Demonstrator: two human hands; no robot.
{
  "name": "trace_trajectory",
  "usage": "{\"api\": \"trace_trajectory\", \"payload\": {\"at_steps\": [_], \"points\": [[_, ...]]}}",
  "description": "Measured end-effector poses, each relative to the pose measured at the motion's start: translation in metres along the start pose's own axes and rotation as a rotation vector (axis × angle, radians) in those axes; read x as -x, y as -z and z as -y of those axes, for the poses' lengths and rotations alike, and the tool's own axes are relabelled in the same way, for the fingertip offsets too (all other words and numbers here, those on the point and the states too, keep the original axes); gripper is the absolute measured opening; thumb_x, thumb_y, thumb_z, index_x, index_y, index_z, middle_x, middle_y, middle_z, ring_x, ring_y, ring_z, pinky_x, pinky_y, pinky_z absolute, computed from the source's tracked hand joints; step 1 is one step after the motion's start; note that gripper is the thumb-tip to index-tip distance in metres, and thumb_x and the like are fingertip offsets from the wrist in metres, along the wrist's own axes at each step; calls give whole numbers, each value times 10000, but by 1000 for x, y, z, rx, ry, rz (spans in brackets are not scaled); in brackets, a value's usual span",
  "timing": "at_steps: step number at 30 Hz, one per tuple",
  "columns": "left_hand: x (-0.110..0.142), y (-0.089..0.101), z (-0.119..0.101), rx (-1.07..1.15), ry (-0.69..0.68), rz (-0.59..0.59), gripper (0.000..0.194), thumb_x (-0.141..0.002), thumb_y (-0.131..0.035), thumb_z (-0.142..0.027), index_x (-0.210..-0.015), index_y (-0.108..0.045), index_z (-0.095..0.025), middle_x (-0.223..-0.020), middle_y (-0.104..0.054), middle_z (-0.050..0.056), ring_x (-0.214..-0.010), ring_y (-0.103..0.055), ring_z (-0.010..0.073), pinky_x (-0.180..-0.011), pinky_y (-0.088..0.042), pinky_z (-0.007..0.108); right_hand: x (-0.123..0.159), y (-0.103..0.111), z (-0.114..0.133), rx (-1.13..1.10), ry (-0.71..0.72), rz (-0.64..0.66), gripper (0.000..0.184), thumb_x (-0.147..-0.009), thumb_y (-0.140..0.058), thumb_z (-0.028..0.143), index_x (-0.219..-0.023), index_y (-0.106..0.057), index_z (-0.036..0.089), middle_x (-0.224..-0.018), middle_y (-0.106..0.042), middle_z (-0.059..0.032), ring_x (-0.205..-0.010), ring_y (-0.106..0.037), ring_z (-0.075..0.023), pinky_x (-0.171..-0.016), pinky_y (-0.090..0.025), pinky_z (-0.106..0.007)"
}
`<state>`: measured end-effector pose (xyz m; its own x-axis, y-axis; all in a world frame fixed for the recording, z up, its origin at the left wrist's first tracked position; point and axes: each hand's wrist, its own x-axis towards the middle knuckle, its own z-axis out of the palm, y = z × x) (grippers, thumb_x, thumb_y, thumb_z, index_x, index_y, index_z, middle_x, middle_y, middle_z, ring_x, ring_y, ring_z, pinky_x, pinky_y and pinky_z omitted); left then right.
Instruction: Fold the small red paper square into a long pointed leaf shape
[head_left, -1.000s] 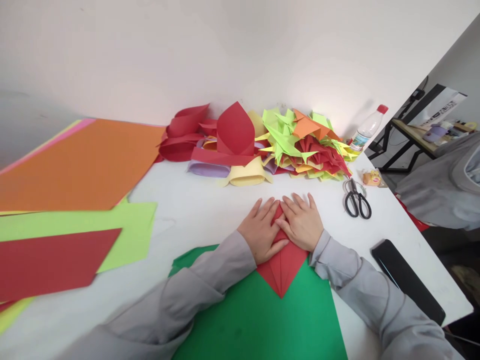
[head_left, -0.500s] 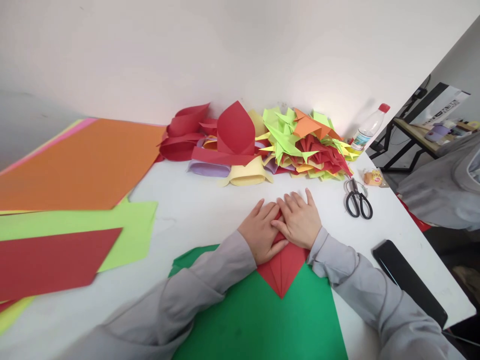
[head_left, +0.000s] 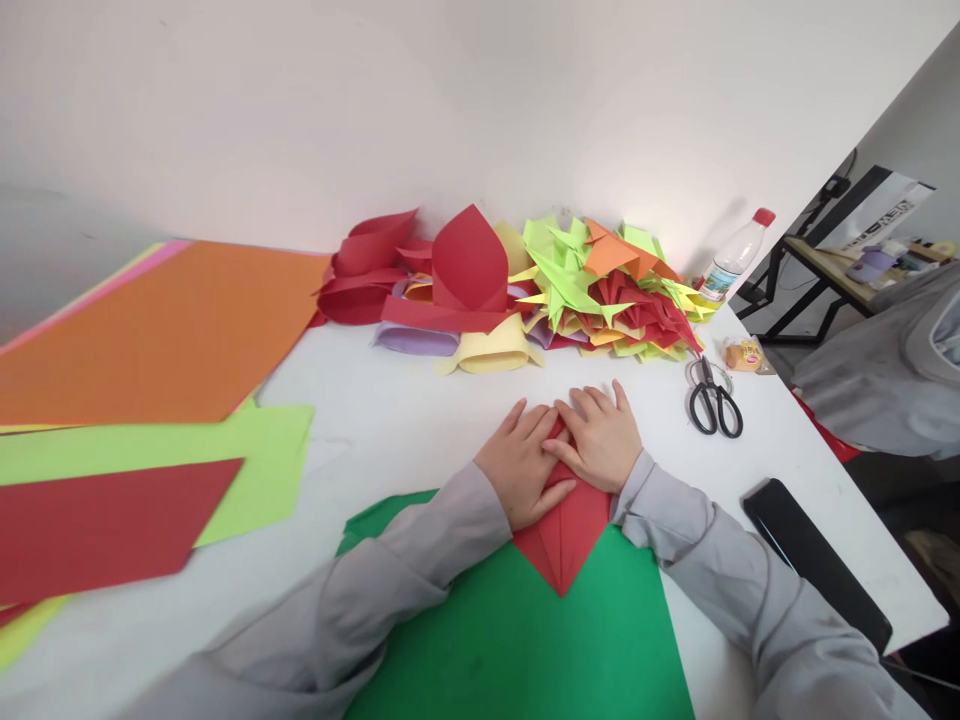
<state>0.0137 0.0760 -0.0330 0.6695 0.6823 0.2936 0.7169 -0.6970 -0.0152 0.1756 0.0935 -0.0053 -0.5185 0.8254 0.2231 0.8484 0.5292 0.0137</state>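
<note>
A folded red paper (head_left: 564,540) lies on the white table (head_left: 390,420), its lower point resting over a green sheet (head_left: 525,640). My left hand (head_left: 521,462) and my right hand (head_left: 604,445) lie flat on its upper part, side by side and touching, fingers spread and pressing it down. Most of the red fold's top is hidden under the hands. Grey sleeves cover both forearms.
A heap of folded paper shapes (head_left: 525,285) lies along the wall. Large orange (head_left: 150,330), lime (head_left: 255,450) and red (head_left: 97,525) sheets lie at left. Black scissors (head_left: 712,400), a snack packet (head_left: 745,355), a bottle (head_left: 735,255) and a black phone (head_left: 814,560) sit at right. Another person's grey sleeve (head_left: 885,370) is at far right.
Both hands stay pressed on the red fold; my right hand's fingers have shifted slightly toward the left hand. The view moved a little.
</note>
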Motion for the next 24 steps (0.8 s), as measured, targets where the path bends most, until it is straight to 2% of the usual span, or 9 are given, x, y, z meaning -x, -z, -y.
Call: {"api": "trace_trajectory", "payload": {"at_steps": [5,11,17,24], "points": [[1,-2,0,-25,-9,0,642,-845,-384,-535,-1244,-547,-60,-1267,-526,220,-1220,-405,343,-1087,-191,518,-3,3,3,21,-12,22,571,-923,-298,575,-1235,-543,164,-1204,-579,-146,-1109,-495,-291,-1053,-151,-589],[1,0,-1,-47,2,-6,657,-849,-380,-532,-1310,-485,-76,-1280,-524,215,-1228,-410,343,-1085,-194,520,1,-4,-1,-38,-46,-17,562,-911,-349,572,-1233,-541,154,-1228,-588,-140,-1141,-489,-278,-1061,-185,-539],[1,-2,-1,-18,25,14,683,-830,-406,-544,-1349,-437,-102,-1379,-444,209,-1297,-346,367,-1093,-166,531,6,-9,-3,-18,-17,-68,547,-881,-427,573,-1185,-595,151,-1243,-588,-145,-1153,-491,-292,-1070,-183,-504],[-1,2,1,-15,1,33,672,-827,-413,-550,-1320,-471,-98,-1355,-467,221,-1293,-346,382,-1097,-132,549,6,-8,-3,-9,30,-105,489,-893,-436,543,-1117,-632,154,-1103,-658,-128,-1048,-548,-256,-1068,-193,-490]]}}
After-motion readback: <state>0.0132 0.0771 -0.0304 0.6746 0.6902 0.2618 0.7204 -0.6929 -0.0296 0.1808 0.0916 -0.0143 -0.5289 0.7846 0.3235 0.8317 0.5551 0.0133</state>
